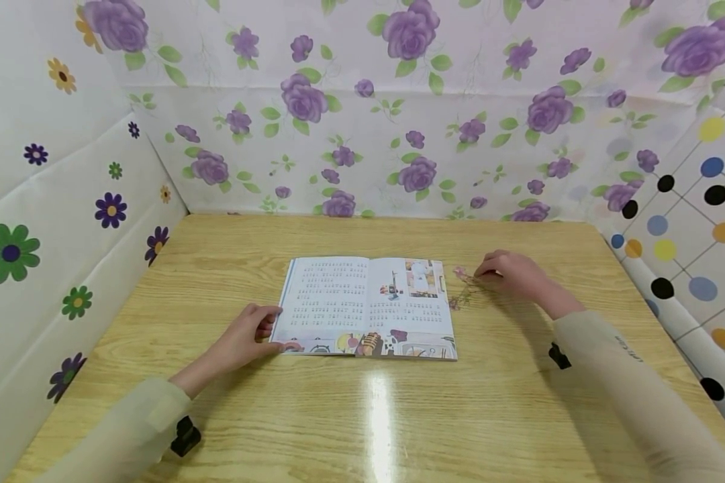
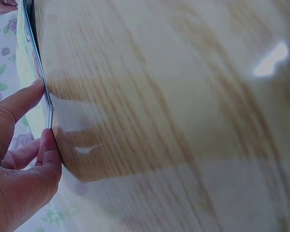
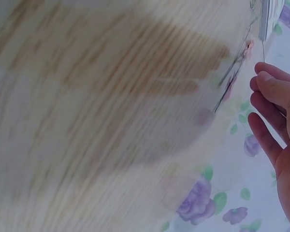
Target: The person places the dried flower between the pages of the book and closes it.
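An open book [image 1: 332,295] lies on the wooden table, with printed text and coloured pictures across both pages. My left hand [image 1: 248,332] grips its lower left corner; in the left wrist view, thumb and fingertips [image 2: 48,142] meet the book's edge [image 2: 49,113]. Just right of the book, my right hand [image 1: 510,272] pinches the thin stem of a small pink flower sprig [image 1: 460,272]. That stem [image 3: 264,52] shows as a fine line above the fingertips in the right wrist view. Another thin sprig [image 1: 457,302] lies beside the right page.
The glossy wooden table [image 1: 314,416] reflects light near its front. A cloth with purple roses [image 1: 302,97] hangs behind it, with flowered cloth [image 1: 78,302] at left and dotted cloth [image 1: 701,288] at right. A small black device [image 1: 185,436] sits below the left sleeve.
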`<state>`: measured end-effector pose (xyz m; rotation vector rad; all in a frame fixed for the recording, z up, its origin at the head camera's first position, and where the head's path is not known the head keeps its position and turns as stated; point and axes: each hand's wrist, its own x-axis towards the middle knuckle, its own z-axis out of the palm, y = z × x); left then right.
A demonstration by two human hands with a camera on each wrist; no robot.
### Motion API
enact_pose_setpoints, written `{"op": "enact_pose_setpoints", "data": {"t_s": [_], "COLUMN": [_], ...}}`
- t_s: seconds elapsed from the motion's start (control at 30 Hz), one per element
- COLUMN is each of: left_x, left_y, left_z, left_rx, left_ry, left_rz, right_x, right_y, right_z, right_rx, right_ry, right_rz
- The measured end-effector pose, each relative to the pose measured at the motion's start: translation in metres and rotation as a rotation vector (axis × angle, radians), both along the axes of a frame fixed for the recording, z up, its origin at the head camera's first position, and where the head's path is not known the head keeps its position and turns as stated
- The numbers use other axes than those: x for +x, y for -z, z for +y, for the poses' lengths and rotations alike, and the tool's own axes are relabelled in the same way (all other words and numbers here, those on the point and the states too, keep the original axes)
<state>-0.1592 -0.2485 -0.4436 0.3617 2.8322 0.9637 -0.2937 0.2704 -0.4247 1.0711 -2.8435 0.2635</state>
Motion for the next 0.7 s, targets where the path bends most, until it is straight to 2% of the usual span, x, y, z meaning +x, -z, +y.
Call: {"op": "enact_pose_setpoints", "data": {"t_s": [0.27,0.43,0.7], "left_x": [-0.001,-0.001,-0.001], "left_y": [0.002,0.003,0.003], "left_z": [-0.002,-0.003,-0.003], "left_rx": [-0.009,-0.013,-0.014], "left_ry": [0.008,0.014,0.016], "left_rz": [-0.003,-0.003,-0.001], "right_x": [0.0,-0.001,-0.002], "right_y": [-0.005,-0.01,-0.02], "right_z": [0.008,0.01,0.009], "right_rx": [-0.001,-0.016,-0.074], "right_ry": [0.049,0.066,0.043], "right_rz": [0.023,-0.012,-0.031]}}
